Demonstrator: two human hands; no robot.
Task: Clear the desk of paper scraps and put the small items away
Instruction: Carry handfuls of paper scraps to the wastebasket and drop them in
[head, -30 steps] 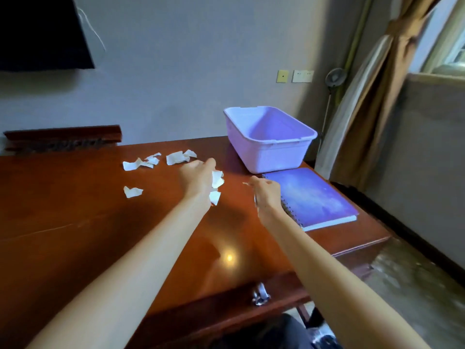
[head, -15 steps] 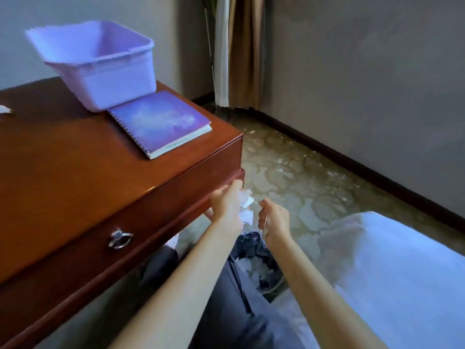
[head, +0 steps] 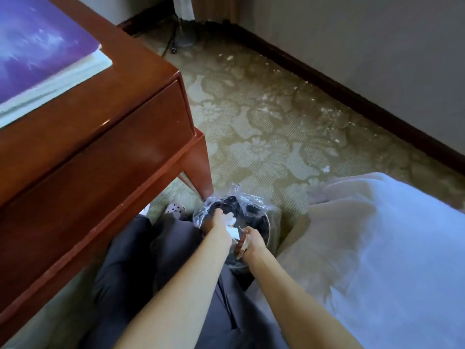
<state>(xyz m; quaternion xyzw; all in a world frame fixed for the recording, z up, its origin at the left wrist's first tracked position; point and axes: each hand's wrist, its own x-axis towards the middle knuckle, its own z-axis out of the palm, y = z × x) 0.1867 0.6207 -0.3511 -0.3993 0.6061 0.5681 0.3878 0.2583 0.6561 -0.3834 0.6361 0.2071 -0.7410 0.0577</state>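
Holding: left hand curls its fingers round paper scraps, lower centre; half a second ago it was up by the surface edge.
Beside it: right hand, fingers curled; what they hold is unclear.
Below: lined bin is now directly under both hands, so dropping seems next.
Farther, upper left: notebook lies on the surface.

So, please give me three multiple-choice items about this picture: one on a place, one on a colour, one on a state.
1. Where is the bin? A on a chair; B on a shelf; C on the floor by the desk leg.
2. The notebook cover is: A purple; B red; C green.
3. The left hand: A lies flat and empty; B holds paper scraps; C grips a pen.
Key: C, it stands on the carpet beside the leg; A, the cover shows purple; B, white scraps sit in its fingers above the bin.
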